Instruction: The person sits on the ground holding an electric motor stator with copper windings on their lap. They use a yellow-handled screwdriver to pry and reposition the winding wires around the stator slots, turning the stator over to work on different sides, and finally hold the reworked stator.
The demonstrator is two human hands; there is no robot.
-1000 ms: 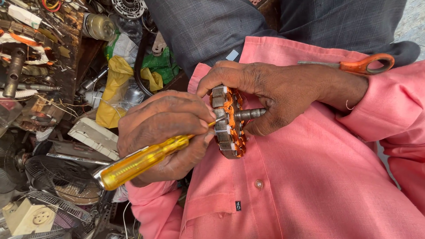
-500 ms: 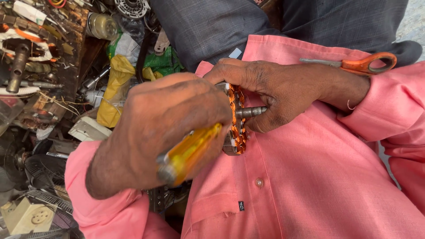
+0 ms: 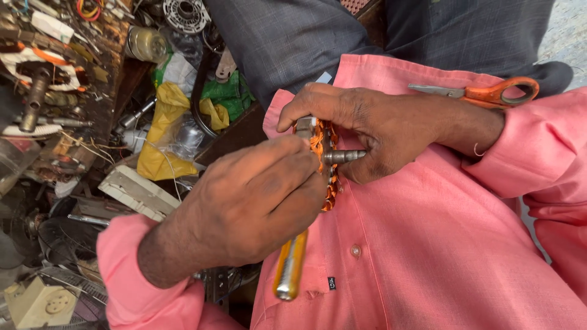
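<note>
My right hand (image 3: pixel 385 125) reaches in from the right and grips a small motor stator (image 3: pixel 328 174) with orange copper windings and a steel shaft (image 3: pixel 346 156), held against my pink shirt (image 3: pixel 440 256). My left hand (image 3: pixel 257 201) comes from the lower left and is closed around a yellow-handled screwdriver (image 3: pixel 290 269). The handle points down below the fist. Its tip is hidden behind my fingers at the stator's left face. Both hands touch the stator.
Orange-handled scissors (image 3: pixel 489 93) lie on my right forearm. On the left is a cluttered bench with motor parts, a yellow plastic bag (image 3: pixel 160 137), a white plastic strip (image 3: pixel 137 192) and a cream socket box (image 3: pixel 40 302). Grey trousers (image 3: pixel 306 36) fill the top.
My left hand rolled over and moved up against the stator. The screwdriver handle swung from pointing lower left to pointing straight down. My right hand kept its hold.
</note>
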